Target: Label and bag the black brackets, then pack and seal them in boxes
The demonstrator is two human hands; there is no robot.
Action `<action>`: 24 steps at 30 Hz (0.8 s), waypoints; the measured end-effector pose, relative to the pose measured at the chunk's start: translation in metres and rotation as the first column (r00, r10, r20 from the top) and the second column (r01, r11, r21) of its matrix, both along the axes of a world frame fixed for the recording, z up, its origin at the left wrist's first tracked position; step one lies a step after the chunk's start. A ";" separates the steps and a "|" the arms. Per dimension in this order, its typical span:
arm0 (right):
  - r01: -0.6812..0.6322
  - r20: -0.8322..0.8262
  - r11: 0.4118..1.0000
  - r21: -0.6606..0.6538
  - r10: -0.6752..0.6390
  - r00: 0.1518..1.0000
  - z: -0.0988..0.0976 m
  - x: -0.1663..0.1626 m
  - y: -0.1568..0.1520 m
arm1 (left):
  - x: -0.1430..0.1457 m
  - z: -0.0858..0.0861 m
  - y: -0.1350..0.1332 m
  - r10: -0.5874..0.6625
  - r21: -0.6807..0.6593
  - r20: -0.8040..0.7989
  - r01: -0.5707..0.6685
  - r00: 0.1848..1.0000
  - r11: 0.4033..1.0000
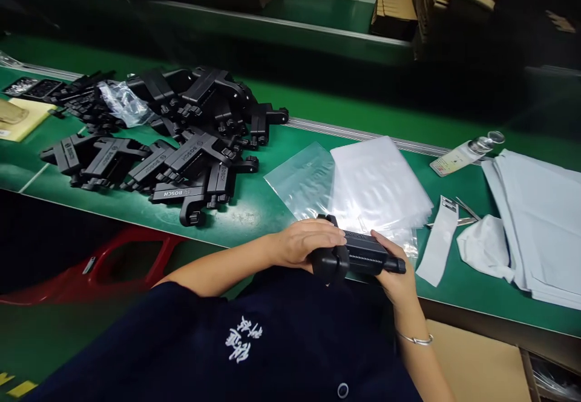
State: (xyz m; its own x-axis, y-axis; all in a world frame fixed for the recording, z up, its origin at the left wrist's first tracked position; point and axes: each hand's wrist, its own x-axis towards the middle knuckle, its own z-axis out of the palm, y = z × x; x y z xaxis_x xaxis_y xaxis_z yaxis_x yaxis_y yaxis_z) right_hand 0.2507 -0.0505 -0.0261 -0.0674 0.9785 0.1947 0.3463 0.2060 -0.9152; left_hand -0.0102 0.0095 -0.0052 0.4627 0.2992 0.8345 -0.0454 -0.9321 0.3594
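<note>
Together, left hand [308,241] and right hand [400,284] grip a black device [365,255], lower centre — clear bags [379,181] lie flat, right of centre.

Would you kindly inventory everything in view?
Device: one, black, between hands
Parts: many, black, left
Crumpled bag: one, clear, left
Flat bags: several, clear, centre
Bottle: one, translucent, right
Strip: one, white, near bottle
Cloth: one, white, beside strip
Metal tools: count unclear, silver, right
Sheets: several, white, far right
Pad: one, yellow, far left
Plastic piece: one, red, lower left
Cardboard: several, brown, upper right
Bench: one, green, middle
Left hand: one, bare, gripping device
Right hand: one, bare, gripping device
</note>
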 end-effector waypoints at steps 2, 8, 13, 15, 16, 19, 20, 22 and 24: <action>-0.014 0.007 1.000 0.020 0.014 1.000 0.001 -0.001 0.001 | -0.003 0.001 -0.001 0.015 0.014 -0.001 -0.015 1.000 1.000; -0.062 -0.012 0.995 0.076 0.063 0.998 0.002 -0.004 0.001 | -0.010 -0.006 -0.004 0.037 -0.035 -0.038 -0.038 0.999 0.999; -0.106 -0.029 0.984 0.145 0.112 0.993 0.006 -0.004 -0.001 | -0.019 -0.009 -0.007 0.049 -0.124 -0.032 -0.053 0.998 0.991; -0.099 0.007 0.988 0.121 0.099 0.995 0.009 -0.006 -0.003 | -0.020 -0.005 -0.010 0.055 -0.199 -0.015 -0.057 0.998 0.978; -0.093 0.034 0.991 0.096 0.090 0.995 0.011 -0.007 -0.004 | -0.019 -0.002 -0.011 0.076 -0.295 -0.021 -0.079 0.997 0.952; -0.048 0.065 0.998 0.045 0.045 0.997 0.020 -0.010 -0.008 | -0.015 0.003 -0.014 0.213 -0.697 -0.046 -0.184 0.976 0.693; -0.023 0.073 0.998 0.062 0.018 0.997 0.023 -0.011 -0.010 | -0.013 0.003 -0.014 0.249 -0.802 -0.049 -0.187 0.967 0.567; 0.004 0.129 0.989 0.145 -0.023 0.991 0.031 -0.011 -0.012 | -0.009 0.001 -0.013 0.268 -0.913 -0.026 -0.132 0.963 0.387; -0.019 0.225 0.983 0.185 -0.023 0.974 0.037 -0.010 -0.011 | -0.007 -0.002 -0.012 0.255 -0.939 -0.033 -0.117 0.966 0.324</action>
